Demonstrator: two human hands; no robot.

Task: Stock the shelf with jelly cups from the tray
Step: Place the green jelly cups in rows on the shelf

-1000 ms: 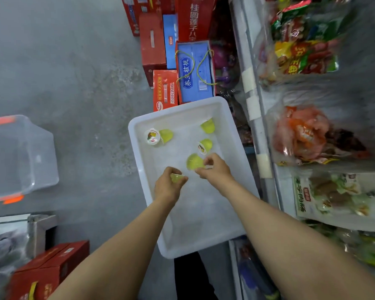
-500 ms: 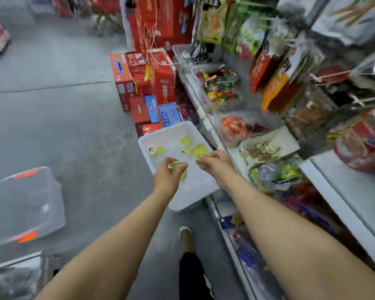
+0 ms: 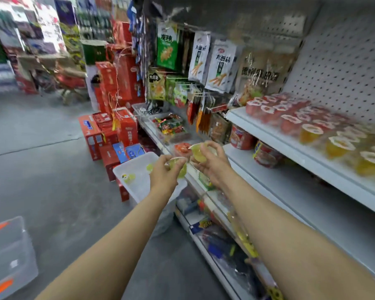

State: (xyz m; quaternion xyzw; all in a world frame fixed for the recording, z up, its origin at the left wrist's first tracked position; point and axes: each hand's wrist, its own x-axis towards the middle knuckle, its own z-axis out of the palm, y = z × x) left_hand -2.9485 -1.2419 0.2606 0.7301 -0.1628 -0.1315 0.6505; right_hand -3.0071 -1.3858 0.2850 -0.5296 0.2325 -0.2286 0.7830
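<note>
Shop aisle, grey concrete floor [image 3: 41, 169], white shelving along our right — we stand between tray and shelf with a green jelly cup in each hand. Our left hand [image 3: 164, 172] pinches one green cup [image 3: 179, 166] between thumb and fingertips; our right hand [image 3: 212, 161] curls round a second green cup [image 3: 198, 153], held slightly higher and nearer the shelf. Both cups are in the air above the near right corner of the white tray [image 3: 126, 169], not yet on any shelf.

We judge this the carry step: cups lifted, placement pending. The next move calls for swinging both hands right and up to the upper shelf [image 3: 290, 146], where red jelly cups [image 3: 275, 113] sit at the far end and orange jelly cups [image 3: 333, 146] nearer us, and setting the green ones upright without knocking those rows.

Counted: two green cups in hand — and in the tray we can make out one cup lying on its side [image 3: 128, 176] and a green patch beside our left hand that may be another; blur forbids more. Red and orange cups are too smeared to count. Red cartons [image 3: 108, 131] stand beyond the tray; one clear storage bin [image 3: 9, 256] sits near left.
</note>
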